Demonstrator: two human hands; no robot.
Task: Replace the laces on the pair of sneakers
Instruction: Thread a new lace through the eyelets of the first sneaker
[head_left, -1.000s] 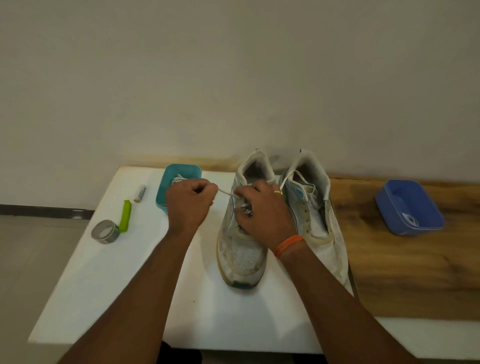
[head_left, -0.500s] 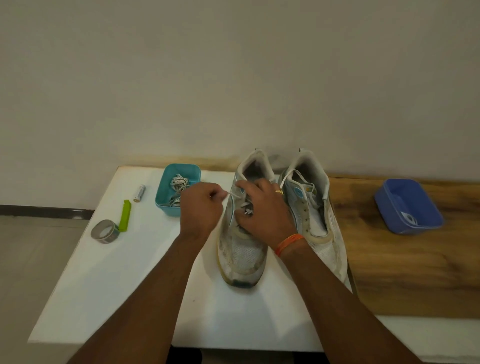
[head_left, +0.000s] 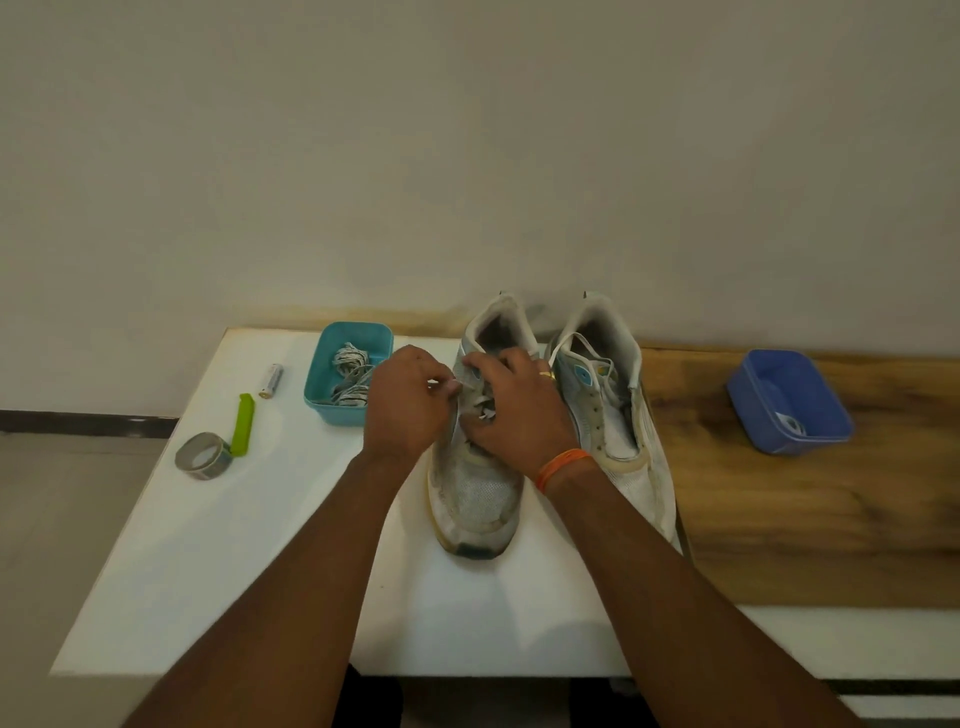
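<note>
— White table (head_left: 218, 561) against a bare wall; what are the hands doing?

— Both work at the left sneaker (head_left: 475, 499). Left hand (head_left: 408, 402) pinches a lace end (head_left: 470, 383) just beside the upper eyelets; right hand (head_left: 519, 410) has fingers curled on the lacing over the tongue.

— Which step?

— Threading or pulling lace through the top eyelets, I judge. Next it needs a steady pull through.

— And around them?

— Right sneaker (head_left: 608, 410) stands touching it, lace loose. Left, a teal tub (head_left: 324, 402) holds laces (head_left: 350, 379); far right, a blue tub (head_left: 748, 402).
</note>
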